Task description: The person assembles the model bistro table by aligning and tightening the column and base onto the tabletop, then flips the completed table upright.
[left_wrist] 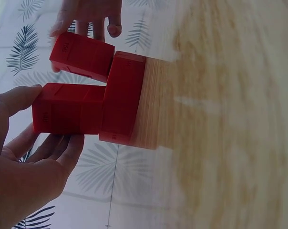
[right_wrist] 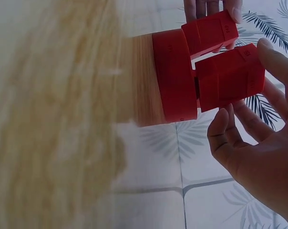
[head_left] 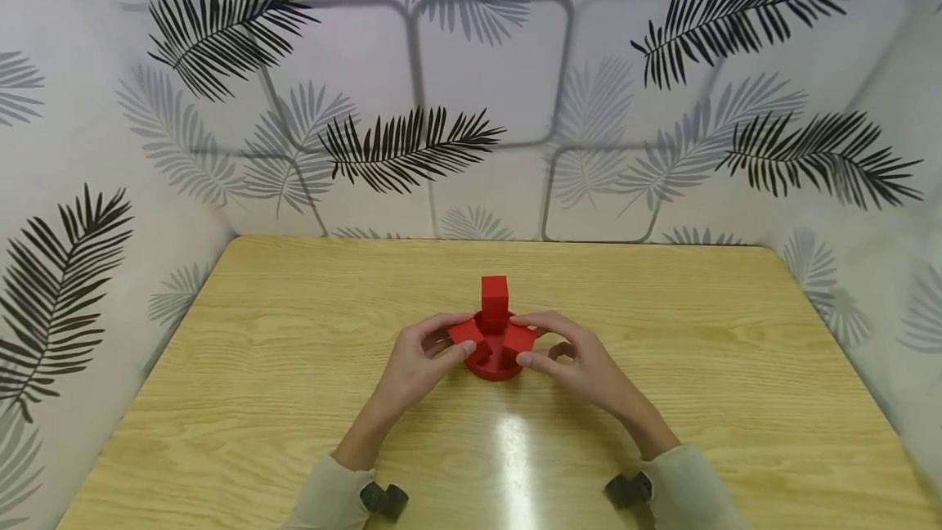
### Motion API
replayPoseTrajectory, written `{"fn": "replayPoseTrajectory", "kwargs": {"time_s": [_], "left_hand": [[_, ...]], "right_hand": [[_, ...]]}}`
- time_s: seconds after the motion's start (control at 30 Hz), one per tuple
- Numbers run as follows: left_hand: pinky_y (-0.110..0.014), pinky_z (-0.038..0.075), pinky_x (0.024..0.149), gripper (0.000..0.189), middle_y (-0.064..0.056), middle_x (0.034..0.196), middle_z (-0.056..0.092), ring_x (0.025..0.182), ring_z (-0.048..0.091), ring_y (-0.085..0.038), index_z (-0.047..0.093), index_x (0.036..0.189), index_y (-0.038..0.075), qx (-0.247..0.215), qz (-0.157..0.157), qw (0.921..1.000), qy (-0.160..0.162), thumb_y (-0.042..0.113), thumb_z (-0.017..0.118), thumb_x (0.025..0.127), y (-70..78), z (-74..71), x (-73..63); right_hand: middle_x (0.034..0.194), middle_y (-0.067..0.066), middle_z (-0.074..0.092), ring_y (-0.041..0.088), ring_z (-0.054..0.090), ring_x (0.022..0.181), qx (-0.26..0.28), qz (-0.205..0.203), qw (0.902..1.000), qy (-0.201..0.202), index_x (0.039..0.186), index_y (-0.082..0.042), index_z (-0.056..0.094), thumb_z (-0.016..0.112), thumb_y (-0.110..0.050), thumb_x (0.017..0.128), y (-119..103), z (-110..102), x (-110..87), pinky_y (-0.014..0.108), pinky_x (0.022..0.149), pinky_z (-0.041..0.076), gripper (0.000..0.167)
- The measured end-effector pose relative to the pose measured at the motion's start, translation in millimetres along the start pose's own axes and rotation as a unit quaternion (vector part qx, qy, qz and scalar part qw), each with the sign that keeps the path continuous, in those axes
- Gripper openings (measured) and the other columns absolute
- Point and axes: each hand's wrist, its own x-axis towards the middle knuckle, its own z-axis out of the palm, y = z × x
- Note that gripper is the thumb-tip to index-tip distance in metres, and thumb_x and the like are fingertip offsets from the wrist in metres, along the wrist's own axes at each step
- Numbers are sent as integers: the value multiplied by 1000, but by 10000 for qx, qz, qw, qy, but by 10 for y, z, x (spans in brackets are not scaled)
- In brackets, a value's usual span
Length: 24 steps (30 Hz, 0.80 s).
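A round red base with a raised rim sits on the table, carrying three red blocks. The back block stands upright, untouched by either hand. My left hand pinches the left block between thumb and fingers, near its top. On the other side, my right hand holds the right block the same way. Both held blocks lean outward in the wrist views. In the left wrist view the left block meets the base; the right wrist view shows the right block against the base's top.
The wood-grain table extends around the base on all sides. Behind and beside it hangs a pale cloth printed with leaves. Light glares off the table in front of the base. A small dark camera sits at each wrist.
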Motion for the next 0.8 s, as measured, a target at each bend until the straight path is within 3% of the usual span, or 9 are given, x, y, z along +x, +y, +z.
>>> {"fn": "replayPoseTrajectory", "kwargs": {"time_s": [0.2,0.4,0.6,0.8], "left_hand": [[-33,52,105,42,-17,136,62,124,61,-30,62,135,-6,-24,-14,10000,-13,6,72,96,-14,-5,-14],[-33,51,105,43,-19,136,61,124,60,-31,61,135,-6,-48,-4,10000,3,6,73,95,-10,-2,-14],[-31,52,103,42,-18,135,62,122,61,-30,62,135,-7,-85,-26,10000,-8,5,72,96,-3,1,-17],[-34,52,104,42,-17,134,63,122,62,-29,62,134,-6,-41,-17,10000,15,7,72,96,-4,-2,-11]], "right_hand": [[135,-2,64,22,59,110,-170,-226,9992,-285,139,-21,63,78,-19,94,-5,-25,15,34,77,61,47],[139,-5,61,20,58,114,-306,-214,9977,-574,144,-23,59,70,-21,100,-13,-84,25,36,82,61,46],[130,-5,65,19,61,109,-364,-195,9987,-314,138,-21,61,74,-23,97,-11,-64,48,36,80,60,43],[128,-4,67,17,63,118,-164,-109,9998,-18,133,-18,64,77,-23,95,-10,-49,95,42,93,59,40]]}}
